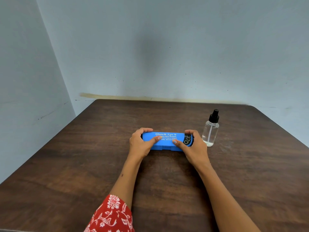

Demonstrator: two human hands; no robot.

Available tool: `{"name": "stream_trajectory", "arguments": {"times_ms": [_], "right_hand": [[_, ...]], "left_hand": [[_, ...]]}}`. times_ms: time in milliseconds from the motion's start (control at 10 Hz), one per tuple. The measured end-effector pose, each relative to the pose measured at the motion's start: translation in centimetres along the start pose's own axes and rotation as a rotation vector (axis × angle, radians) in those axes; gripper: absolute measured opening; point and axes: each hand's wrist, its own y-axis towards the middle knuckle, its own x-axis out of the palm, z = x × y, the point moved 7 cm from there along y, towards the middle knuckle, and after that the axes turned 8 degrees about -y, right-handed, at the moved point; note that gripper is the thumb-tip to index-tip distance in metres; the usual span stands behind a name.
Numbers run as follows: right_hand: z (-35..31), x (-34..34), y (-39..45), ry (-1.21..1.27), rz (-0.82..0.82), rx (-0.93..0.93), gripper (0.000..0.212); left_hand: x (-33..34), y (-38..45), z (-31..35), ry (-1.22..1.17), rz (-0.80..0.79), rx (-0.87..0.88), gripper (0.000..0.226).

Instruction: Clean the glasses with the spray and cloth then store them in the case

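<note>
Blue case (166,139) lay closed on the wooden table (83,164), spray bottle (210,131) just right. My left hand (140,144) and right hand (194,146) curled round its ends, thumbs on top. Steady, even thumb pressure seemed wisest; glasses and cloth weren't visible.

closed blue case (167,140), clear spray bottle (211,131) beside

The glasses case (167,141) is lying on the worktop (83,164), near its middle. The spray bottle (211,131) is standing just beside the case's right end.
</note>
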Motion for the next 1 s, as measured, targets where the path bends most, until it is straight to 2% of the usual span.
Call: {"name": "stream_trajectory", "arguments": {"times_ms": [200, 300, 400, 500, 600, 700, 800, 900, 1000], "right_hand": [[0.2, 0.4, 0.2, -0.070, -0.040, 0.004, 0.062], [-0.2, 0.3, -0.2, -0.110, 0.010, -0.043, 0.063], [-1.9, -2.4, -1.6, -0.135, 0.351, -0.137, 0.056], [-1.8, -5.7, -2.4, -0.163, 0.689, -0.071, 0.065], [1.3, -6.6, -0.5, -0.065, 0.601, 0.165, 0.091], [3.4, -5.6, 0.6, 0.067, 0.416, 0.334, 0.090], [3.4, -5.1, 0.4, -0.034, 0.371, 0.288, 0.063], [3.0, -5.1, 0.0, -0.015, 0.376, 0.230, 0.057], [2.7, -5.1, -0.7, -0.010, 0.408, 0.227, 0.067]], "left_hand": [[0.2, 0.2, 0.0, 0.057, -0.062, 0.009, 0.043], [0.1, 0.0, 0.1, 0.075, -0.028, 0.039, 0.043], [-0.1, -0.5, 0.3, 0.083, 0.021, 0.077, 0.044], [0.0, -0.6, 0.4, 0.108, 0.033, 0.066, 0.053], [0.1, -0.7, 0.6, 0.093, 0.052, 0.042, 0.062], [0.2, -0.8, 0.5, 0.062, 0.060, 0.022, 0.069], [0.4, -0.8, 0.5, 0.056, 0.063, 0.011, 0.073], [0.3, -1.0, 0.9, 0.082, 0.095, 0.066, 0.074], [0.2, -1.4, 2.2, 0.140, 0.156, 0.191, 0.069]]}}
